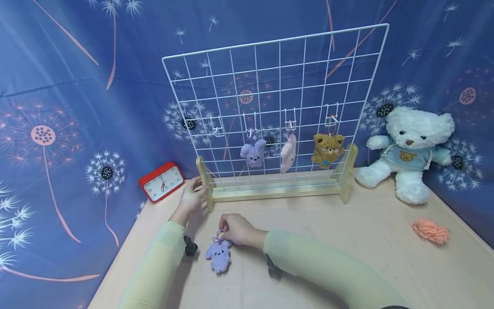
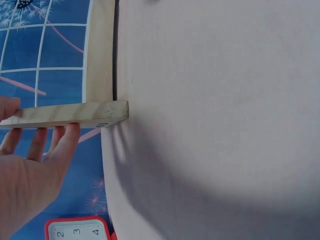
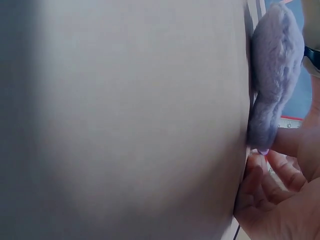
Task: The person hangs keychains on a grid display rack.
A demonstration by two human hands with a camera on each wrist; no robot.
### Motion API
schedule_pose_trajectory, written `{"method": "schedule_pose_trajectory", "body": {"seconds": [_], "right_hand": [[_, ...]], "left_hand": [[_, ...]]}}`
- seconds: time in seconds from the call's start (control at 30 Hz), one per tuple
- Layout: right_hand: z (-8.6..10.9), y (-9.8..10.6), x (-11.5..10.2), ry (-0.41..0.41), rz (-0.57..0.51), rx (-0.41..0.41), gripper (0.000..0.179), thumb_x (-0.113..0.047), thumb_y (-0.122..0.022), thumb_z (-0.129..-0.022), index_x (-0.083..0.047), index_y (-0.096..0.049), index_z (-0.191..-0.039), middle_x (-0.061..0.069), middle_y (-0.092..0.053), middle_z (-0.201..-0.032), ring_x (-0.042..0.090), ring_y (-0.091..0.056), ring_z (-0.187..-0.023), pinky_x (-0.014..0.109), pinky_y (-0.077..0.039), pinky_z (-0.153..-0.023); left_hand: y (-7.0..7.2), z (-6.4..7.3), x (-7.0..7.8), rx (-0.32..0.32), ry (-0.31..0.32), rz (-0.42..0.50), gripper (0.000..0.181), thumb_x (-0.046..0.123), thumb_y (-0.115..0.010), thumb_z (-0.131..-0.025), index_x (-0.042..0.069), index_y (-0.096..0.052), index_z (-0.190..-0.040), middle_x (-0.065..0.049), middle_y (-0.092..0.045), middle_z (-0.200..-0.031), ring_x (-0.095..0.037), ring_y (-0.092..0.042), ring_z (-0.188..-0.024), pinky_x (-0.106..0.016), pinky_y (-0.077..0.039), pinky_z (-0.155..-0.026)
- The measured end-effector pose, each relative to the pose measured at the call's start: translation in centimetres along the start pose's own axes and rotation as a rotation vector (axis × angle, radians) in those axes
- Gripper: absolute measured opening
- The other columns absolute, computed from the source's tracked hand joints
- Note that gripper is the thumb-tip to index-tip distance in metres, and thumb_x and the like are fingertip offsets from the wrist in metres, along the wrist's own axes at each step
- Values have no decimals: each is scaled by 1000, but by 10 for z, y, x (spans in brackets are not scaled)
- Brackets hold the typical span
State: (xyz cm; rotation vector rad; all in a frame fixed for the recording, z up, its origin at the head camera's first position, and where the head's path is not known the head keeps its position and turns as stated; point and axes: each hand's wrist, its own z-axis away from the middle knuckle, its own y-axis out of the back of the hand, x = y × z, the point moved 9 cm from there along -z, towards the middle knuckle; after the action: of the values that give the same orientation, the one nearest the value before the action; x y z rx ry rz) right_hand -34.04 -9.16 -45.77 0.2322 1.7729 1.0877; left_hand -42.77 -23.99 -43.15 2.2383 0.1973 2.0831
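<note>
My right hand (image 1: 239, 229) pinches the ring at the top of a purple plush keychain (image 1: 220, 257), which has long ears and a small dark-eyed face. In the right wrist view the fuzzy purple plush (image 3: 277, 65) is seen side-on, close to the tabletop, with the fingertips at its ring end. With thumb on one side and fingers on the other, my left hand (image 1: 193, 198) holds the left wooden end of the rack stand (image 1: 206, 184). The left wrist view shows that wooden end piece (image 2: 65, 114) between thumb and fingers. Above the stand rises a white wire grid (image 1: 279, 73).
On the grid's hooks hang a purple plush (image 1: 253, 153), a pale pink plush (image 1: 288, 153) turned edge-on, and a brown bear plush (image 1: 327, 149). The leftmost hook (image 1: 217, 128) is bare. Around stand a red clock (image 1: 162, 182), white teddy bear (image 1: 411, 150) and orange yarn (image 1: 430, 231).
</note>
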Motion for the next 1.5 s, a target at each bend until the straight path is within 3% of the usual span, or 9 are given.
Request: {"method": "schedule_pose_trajectory", "body": {"seconds": [0.3,0.53,0.73,0.9,1.03,1.2,1.5], "right_hand": [[-3,4,2,9,-97,4,16,3,-75,-84,-11,-68,-83,-8,-61,-70,4,-54,-67,22,-47,-65],[-1,12,-4,84,-165,12,16,4,-74,-86,-11,-69,-82,-9,-64,-74,2,-57,-66,19,-50,-65],[4,21,-8,127,-232,24,14,3,-74,-88,-11,-70,-85,-8,-66,-77,4,-61,-65,19,-53,-60],[7,32,-15,161,-258,36,14,4,-74,-88,-10,-71,-87,1,-72,-82,3,-63,-69,20,-55,-64],[9,41,-22,189,-247,48,13,2,-74,-88,-10,-71,-88,5,-73,-86,5,-65,-72,20,-55,-69],[11,51,-29,219,-242,58,13,2,-74,-89,-10,-71,-89,0,-72,-86,9,-66,-76,21,-55,-72],[10,76,-37,254,-217,107,12,2,-73,-91,-10,-70,-90,-6,-71,-89,11,-67,-82,22,-55,-75]], "left_hand": [[0,3,5,-18,6,-1,55,-3,-55,-101,-5,-35,-153,-33,-38,-152,-48,-40,-138,-55,-36,-114],[-4,14,20,-35,42,-10,57,-6,-55,-100,-9,-33,-152,-36,-38,-151,-48,-42,-136,-54,-40,-111],[-2,8,7,-21,41,-5,58,-2,-56,-101,-4,-34,-154,-32,-38,-152,-46,-42,-137,-52,-40,-111],[0,1,-2,-1,12,-27,55,0,-56,-101,-1,-37,-153,-30,-41,-151,-44,-45,-135,-50,-43,-110],[1,0,-4,11,7,-37,54,-1,-56,-101,-1,-38,-152,-29,-44,-149,-42,-48,-131,-38,-50,-99],[2,3,0,21,7,-31,53,-2,-56,-101,-1,-40,-152,-29,-46,-147,-38,-50,-127,-26,-51,-88],[-1,4,0,7,15,-11,54,0,-54,-103,0,-37,-154,-29,-43,-150,-39,-49,-129,-40,-50,-100]]}}
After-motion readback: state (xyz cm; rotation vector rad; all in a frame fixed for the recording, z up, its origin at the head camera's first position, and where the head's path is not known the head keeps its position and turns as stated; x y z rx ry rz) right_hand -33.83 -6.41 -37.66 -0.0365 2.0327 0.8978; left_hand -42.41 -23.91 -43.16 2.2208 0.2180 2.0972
